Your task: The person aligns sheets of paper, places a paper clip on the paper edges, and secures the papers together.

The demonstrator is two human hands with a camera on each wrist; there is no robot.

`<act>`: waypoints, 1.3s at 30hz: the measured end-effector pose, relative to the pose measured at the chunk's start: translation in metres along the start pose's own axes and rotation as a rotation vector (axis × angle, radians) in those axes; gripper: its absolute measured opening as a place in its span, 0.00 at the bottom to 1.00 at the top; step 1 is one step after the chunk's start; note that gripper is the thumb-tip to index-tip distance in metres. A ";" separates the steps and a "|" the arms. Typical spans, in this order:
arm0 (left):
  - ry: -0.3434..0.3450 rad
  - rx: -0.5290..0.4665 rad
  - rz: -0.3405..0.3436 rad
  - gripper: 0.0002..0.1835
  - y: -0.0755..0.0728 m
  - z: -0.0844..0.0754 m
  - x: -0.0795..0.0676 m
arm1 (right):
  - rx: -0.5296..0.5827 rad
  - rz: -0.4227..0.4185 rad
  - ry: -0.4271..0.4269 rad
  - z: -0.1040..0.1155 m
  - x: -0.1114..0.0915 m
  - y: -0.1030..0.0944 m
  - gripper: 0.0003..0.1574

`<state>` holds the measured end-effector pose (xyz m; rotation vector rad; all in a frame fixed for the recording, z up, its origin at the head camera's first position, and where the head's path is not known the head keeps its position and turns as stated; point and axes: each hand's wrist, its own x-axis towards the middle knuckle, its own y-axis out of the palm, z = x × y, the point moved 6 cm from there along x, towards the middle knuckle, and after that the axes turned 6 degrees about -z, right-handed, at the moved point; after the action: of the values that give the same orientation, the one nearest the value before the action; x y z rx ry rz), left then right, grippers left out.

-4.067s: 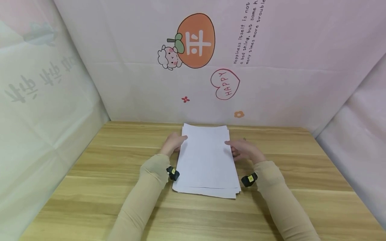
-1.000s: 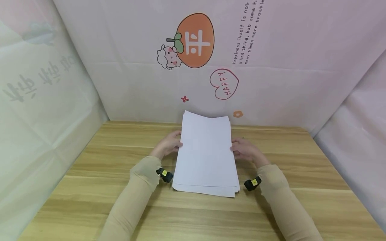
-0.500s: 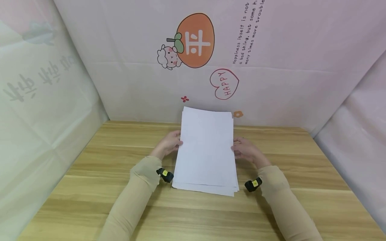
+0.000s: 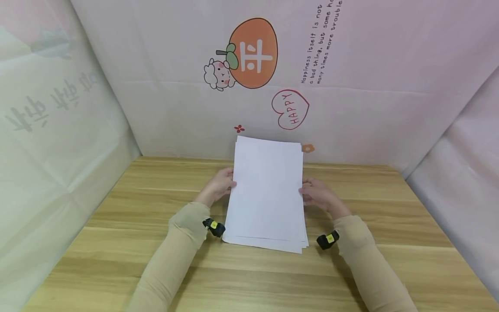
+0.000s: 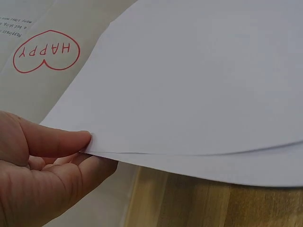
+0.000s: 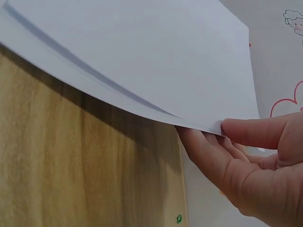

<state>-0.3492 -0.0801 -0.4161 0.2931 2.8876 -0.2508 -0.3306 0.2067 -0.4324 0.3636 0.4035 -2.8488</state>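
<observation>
The left hand [image 4: 216,187] pinches the left edge of a stack of white paper [image 4: 267,193], thumb on top and fingers underneath, as the left wrist view [image 5: 42,175] shows. The right hand [image 4: 320,196] grips the right edge the same way, thumb above and fingers below [image 6: 208,156].

The wooden table [image 4: 117,242] is the largest thing, with printed cloth walls [image 4: 351,108] on its far, left and right sides. The paper stack sits at the table's middle, its far end raised off the wood and tilted toward the far wall, its near edge down on the table; the sheets are slightly fanned at the near edge. On the far wall are an orange fruit drawing [image 4: 253,53] and, smaller, a red heart marked HAPPY [image 4: 290,109].
</observation>
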 end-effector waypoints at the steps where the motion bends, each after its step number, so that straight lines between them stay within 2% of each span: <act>1: 0.003 -0.001 -0.008 0.32 -0.001 0.002 0.003 | 0.007 0.002 -0.002 0.000 0.000 0.000 0.28; 14: 0.012 -0.032 -0.034 0.30 -0.001 -0.007 -0.004 | 0.034 0.000 -0.052 0.008 -0.007 -0.001 0.24; 21: 0.043 -0.040 -0.050 0.29 -0.001 -0.013 -0.007 | 0.027 -0.027 -0.064 0.011 -0.009 -0.004 0.22; 39: 0.112 -0.057 -0.078 0.28 0.003 -0.030 -0.016 | 0.050 -0.108 -0.111 0.026 -0.019 -0.004 0.25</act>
<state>-0.3400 -0.0744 -0.3836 0.1903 3.0144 -0.1705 -0.3194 0.2067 -0.4018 0.1965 0.3412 -2.9718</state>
